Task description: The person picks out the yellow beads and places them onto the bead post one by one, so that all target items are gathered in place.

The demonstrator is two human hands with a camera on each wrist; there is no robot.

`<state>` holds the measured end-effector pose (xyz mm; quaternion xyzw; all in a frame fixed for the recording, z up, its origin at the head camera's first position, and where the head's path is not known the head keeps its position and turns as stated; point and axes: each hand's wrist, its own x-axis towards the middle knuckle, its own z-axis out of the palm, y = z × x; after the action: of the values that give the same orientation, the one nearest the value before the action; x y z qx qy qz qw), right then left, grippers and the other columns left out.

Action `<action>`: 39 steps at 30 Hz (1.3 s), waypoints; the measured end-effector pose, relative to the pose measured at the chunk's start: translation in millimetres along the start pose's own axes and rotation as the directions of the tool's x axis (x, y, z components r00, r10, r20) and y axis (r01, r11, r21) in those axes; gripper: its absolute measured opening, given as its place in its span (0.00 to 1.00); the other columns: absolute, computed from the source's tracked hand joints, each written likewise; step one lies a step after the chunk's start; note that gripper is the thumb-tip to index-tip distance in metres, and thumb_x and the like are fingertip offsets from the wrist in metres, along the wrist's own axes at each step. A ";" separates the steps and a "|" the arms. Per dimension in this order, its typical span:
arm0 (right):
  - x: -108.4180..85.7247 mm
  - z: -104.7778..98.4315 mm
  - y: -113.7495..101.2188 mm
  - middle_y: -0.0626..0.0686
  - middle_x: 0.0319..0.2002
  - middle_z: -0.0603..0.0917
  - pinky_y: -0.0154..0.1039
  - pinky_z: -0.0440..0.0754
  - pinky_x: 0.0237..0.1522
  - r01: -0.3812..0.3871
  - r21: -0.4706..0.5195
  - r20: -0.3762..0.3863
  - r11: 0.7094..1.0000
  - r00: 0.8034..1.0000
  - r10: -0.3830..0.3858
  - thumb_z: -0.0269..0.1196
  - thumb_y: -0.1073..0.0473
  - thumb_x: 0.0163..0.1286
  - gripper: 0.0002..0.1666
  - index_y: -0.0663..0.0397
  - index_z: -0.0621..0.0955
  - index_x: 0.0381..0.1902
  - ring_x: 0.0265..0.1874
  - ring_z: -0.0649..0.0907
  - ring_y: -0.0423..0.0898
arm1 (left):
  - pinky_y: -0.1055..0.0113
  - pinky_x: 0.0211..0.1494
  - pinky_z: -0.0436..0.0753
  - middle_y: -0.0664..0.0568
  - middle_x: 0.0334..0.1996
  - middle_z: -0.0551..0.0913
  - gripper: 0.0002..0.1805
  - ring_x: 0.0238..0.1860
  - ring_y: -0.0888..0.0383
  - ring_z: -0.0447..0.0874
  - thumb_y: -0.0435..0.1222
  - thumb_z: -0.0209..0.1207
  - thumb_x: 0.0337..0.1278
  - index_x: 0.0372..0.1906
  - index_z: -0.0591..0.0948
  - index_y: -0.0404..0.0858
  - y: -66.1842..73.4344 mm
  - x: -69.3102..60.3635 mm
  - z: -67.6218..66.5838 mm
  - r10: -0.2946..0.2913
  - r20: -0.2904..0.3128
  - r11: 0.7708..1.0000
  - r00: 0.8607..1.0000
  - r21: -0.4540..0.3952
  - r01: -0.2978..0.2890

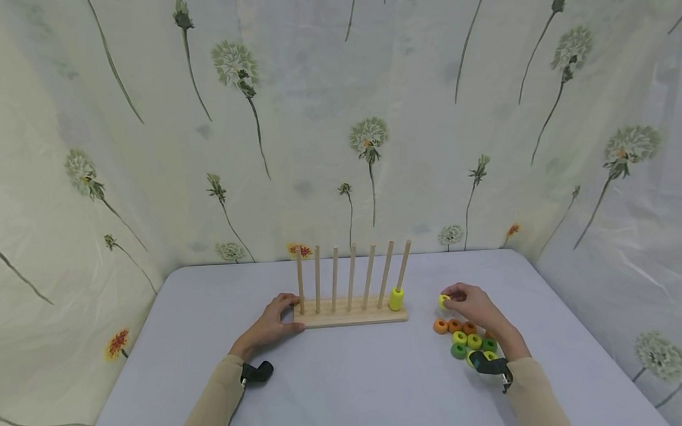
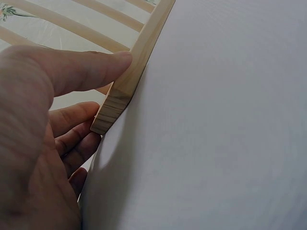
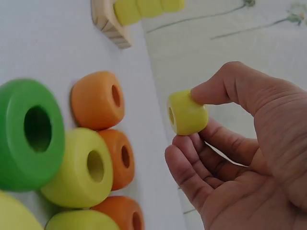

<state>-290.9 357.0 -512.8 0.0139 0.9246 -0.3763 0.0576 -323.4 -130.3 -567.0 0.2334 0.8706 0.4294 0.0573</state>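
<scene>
A wooden peg stand [image 1: 350, 317] with several upright rods stands on the table. Its left end is held by my left hand [image 1: 273, 323], with the thumb [image 2: 93, 72] on the front side and the other fingers behind. Yellow beads [image 1: 396, 299] are stacked low on the rightmost rod. To the right of the stand, my right hand [image 1: 478, 305] pinches a single yellow bead [image 3: 188, 112] between thumb and fingers. That bead is off the table, its hole facing left in the right wrist view.
Loose beads lie below my right hand: several orange ones [image 1: 440, 326], several yellow ones [image 1: 474, 341] and green ones [image 1: 459, 351]. My right wrist and its camera partly cover some of them. A white cloth [image 1: 348, 378] covers the table, and a flowered curtain [image 1: 302, 113] hangs behind.
</scene>
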 end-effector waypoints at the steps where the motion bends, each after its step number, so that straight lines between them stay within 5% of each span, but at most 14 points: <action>1: -0.8 -0.7 -2.6 0.57 0.46 0.81 0.39 0.79 0.42 0.016 -0.012 -0.007 1.000 1.000 -0.016 0.63 0.52 0.66 0.22 0.59 0.78 0.52 0.43 0.78 0.49 | 0.42 0.70 0.59 0.44 0.65 0.68 0.37 0.69 0.42 0.61 0.46 0.68 0.51 0.66 0.71 0.36 -0.2 0.0 0.1 -0.001 0.003 1.000 1.000 0.002 0.001; 19: -13.0 -20.9 -51.6 0.56 0.43 0.82 0.39 0.78 0.39 0.105 -0.044 -0.097 0.993 0.989 -0.109 0.63 0.52 0.66 0.21 0.58 0.78 0.52 0.41 0.79 0.49 | 0.42 0.70 0.60 0.44 0.65 0.67 0.38 0.69 0.42 0.60 0.47 0.68 0.51 0.66 0.70 0.37 -0.2 -0.2 0.0 -0.003 0.005 1.000 1.000 -0.003 0.003; 39: -15.9 -47.9 -102.5 0.57 0.46 0.82 0.33 0.80 0.40 0.253 -0.028 -0.210 0.967 0.944 -0.253 0.62 0.48 0.68 0.22 0.55 0.78 0.53 0.42 0.81 0.49 | 0.43 0.71 0.60 0.45 0.64 0.68 0.37 0.69 0.44 0.61 0.47 0.68 0.51 0.66 0.71 0.38 -3.4 1.7 0.0 -0.003 0.009 1.000 1.000 0.016 0.003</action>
<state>-286.8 317.2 -405.8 -0.0647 0.9197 -0.3767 -0.0899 -326.1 -131.3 -569.5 0.2346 0.8740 0.4213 0.0599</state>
